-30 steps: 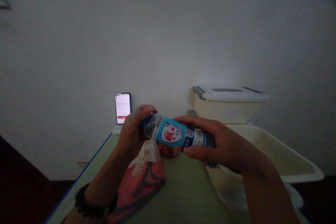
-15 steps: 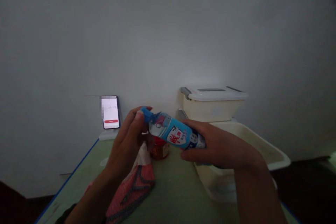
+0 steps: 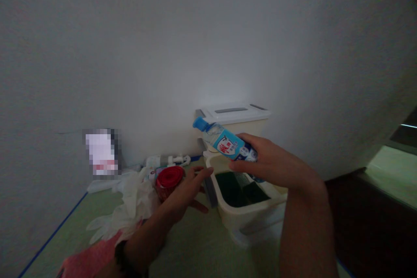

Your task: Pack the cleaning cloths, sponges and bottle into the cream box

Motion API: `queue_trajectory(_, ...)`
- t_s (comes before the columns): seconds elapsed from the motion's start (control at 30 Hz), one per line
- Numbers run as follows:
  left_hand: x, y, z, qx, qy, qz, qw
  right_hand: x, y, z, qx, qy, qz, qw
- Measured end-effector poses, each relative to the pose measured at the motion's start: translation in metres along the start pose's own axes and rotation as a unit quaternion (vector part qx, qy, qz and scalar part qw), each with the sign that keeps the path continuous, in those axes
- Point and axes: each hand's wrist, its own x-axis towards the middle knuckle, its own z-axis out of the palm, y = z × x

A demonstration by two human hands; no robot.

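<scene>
A clear dish soap bottle with a blue label and blue cap is gripped around its lower end by my right hand. The bottle is tilted, cap up and to the left, above a cream plastic box. Dark green pads lie inside this box. My left hand holds nothing; its fingers are spread beside the box's left side, and whether they touch it I cannot tell. Just left of that hand stands a jar with a red lid.
White plastic gloves or bags and a pink cloth lie on the green table at left. A white bottle lies behind the jar. A phone leans near the wall. A white-lidded box stands behind the open one.
My left hand has let go of the bottle's cap and dropped to the box's left side. My right hand still holds the bottle. The view has turned to the right.
</scene>
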Motion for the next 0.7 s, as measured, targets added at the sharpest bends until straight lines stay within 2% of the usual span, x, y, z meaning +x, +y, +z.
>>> queue_trajectory(0.1,0.011,-0.002,0.005,-0.025,0.008,-0.024,0.999,0.0,0.0,-0.001,0.013,0.003,-0.003,1.0)
queue_trajectory(0.23,0.019,-0.006,0.008,-0.046,0.012,-0.018,0.999,-0.002,0.003,-0.001,0.013,0.013,0.003,1.0)
queue_trajectory(0.4,0.007,0.006,0.001,-0.081,0.039,0.0,0.996,-0.003,0.003,-0.002,0.014,0.042,0.0,0.999)
queue_trajectory(0.53,-0.022,0.024,-0.02,-0.101,0.082,0.027,0.991,-0.011,-0.008,-0.006,-0.002,0.065,0.002,0.998)
queue_trajectory(0.7,-0.061,0.031,-0.064,-0.133,0.099,0.063,0.984,-0.028,-0.028,-0.007,-0.012,0.052,-0.012,0.999)
